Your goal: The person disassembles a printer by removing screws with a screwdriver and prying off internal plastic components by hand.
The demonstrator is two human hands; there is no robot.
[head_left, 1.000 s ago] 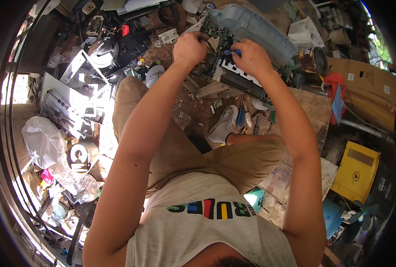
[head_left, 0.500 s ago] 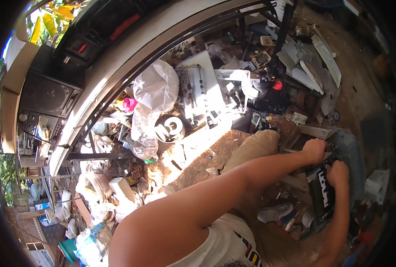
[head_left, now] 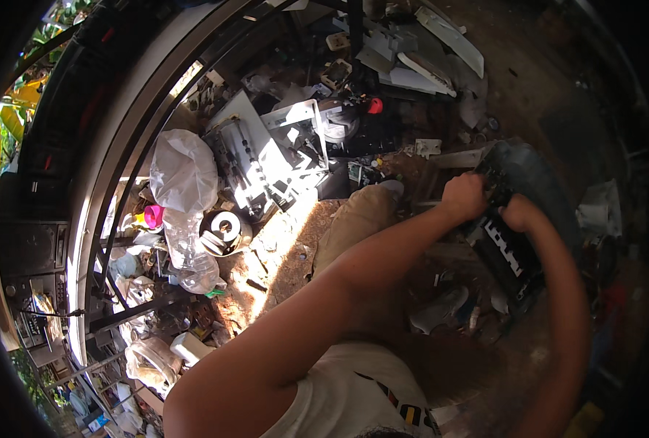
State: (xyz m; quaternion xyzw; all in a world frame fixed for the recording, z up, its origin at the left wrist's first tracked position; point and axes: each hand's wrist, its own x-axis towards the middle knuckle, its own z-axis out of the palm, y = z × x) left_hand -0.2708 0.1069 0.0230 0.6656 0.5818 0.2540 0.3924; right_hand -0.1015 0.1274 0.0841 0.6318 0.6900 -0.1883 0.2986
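A black plastic frame [head_left: 485,252] with a white toothed strip [head_left: 504,250] along it leans at the right, apparently part of a taken-apart machine. My left hand [head_left: 465,196] is closed in a fist at its upper end, against a dark, jumbled piece [head_left: 496,191]. Close beside it, my right hand [head_left: 523,213] has its fingers bent round the frame's upper edge. The fingertips of both hands are hidden, and I cannot make out whether a small tool or part sits inside the left fist. A large grey-blue rounded object [head_left: 551,182] lies just behind the frame.
Opened machine parts and a white panel [head_left: 240,120] lie in a heap ahead. A white bag [head_left: 184,171] and a round tin with rolls [head_left: 226,232] are to the left. Pale plastic panels [head_left: 448,40] lie at the far side. A shoe [head_left: 440,310] shows below the frame.
The whole view has swung to the right, so the heap and both hands now appear farther left and higher. Both hands stay at the upper end of the black frame.
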